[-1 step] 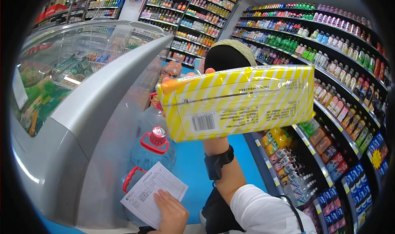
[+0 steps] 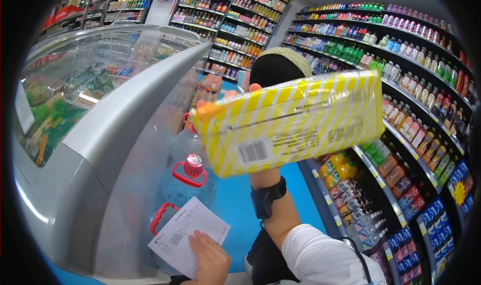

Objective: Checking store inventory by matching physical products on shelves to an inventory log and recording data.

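My right hand [image 2: 254, 87] grips a long yellow-and-white striped, plastic-wrapped pack [image 2: 300, 122], raised across the middle of the view. Its printed side with a barcode faces me; the contents cannot be told. Most of that hand is hidden behind the pack, with fingertips showing along its upper left edge and the wrist below, wearing a black band. Lower down, my left hand [image 2: 211, 259] holds a white printed paper form [image 2: 193, 232], fingers lying over its right part. The sheet lies above a large clear water bottle with a red handle [image 2: 163, 216].
Left stands a grey chest freezer [image 2: 125, 94] with a clear lid and packaged goods inside. Large bottles with a red cap [image 2: 194, 164] line its side on the blue floor [image 2: 300, 205]. Drink shelves [image 2: 421, 49] run along the right. A round black, tan-rimmed thing [image 2: 275, 69] is behind the pack.
The striped pack has tilted slightly, its right end rising and its left end dropping a little. My left hand and the paper have hardly moved.
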Tool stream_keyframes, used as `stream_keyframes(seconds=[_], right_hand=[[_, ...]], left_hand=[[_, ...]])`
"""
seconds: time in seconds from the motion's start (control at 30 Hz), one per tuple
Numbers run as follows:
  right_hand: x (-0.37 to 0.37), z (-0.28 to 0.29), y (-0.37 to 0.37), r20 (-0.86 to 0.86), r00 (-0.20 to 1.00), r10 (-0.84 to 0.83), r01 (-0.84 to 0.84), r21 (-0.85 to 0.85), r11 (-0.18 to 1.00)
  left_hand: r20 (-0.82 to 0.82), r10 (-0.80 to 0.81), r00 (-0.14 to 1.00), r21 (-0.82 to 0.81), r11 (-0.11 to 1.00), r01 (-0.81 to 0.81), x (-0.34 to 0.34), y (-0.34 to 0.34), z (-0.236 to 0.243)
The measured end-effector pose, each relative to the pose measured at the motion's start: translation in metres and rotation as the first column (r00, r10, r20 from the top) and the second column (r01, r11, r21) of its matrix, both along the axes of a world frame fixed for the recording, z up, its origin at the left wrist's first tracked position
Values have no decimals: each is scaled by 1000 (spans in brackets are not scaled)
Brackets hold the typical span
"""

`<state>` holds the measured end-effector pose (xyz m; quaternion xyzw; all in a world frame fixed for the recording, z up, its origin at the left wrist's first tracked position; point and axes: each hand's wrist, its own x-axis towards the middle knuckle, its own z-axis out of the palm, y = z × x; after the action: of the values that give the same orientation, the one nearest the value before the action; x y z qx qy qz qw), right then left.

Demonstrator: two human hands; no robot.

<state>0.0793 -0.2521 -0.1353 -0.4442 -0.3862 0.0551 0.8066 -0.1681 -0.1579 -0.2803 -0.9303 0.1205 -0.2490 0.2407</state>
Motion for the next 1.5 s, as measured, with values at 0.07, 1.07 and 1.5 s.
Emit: stream_keyframes(seconds=[0.07,1.07,1.5], right_hand=[[-3,5,-2,-82,993,83,-79,52,996],[-32,47,23,-251,534,807,-778,229,586],[-48,69,38,-110,851,514,-525,-156,836]], left_hand=[[-1,-40,999,-35,999,40,2,4,-1],[-7,-50,999,-17,999,50,-1,7,14],[-19,-21,1000,-21,1000,21,-9,3,15]])
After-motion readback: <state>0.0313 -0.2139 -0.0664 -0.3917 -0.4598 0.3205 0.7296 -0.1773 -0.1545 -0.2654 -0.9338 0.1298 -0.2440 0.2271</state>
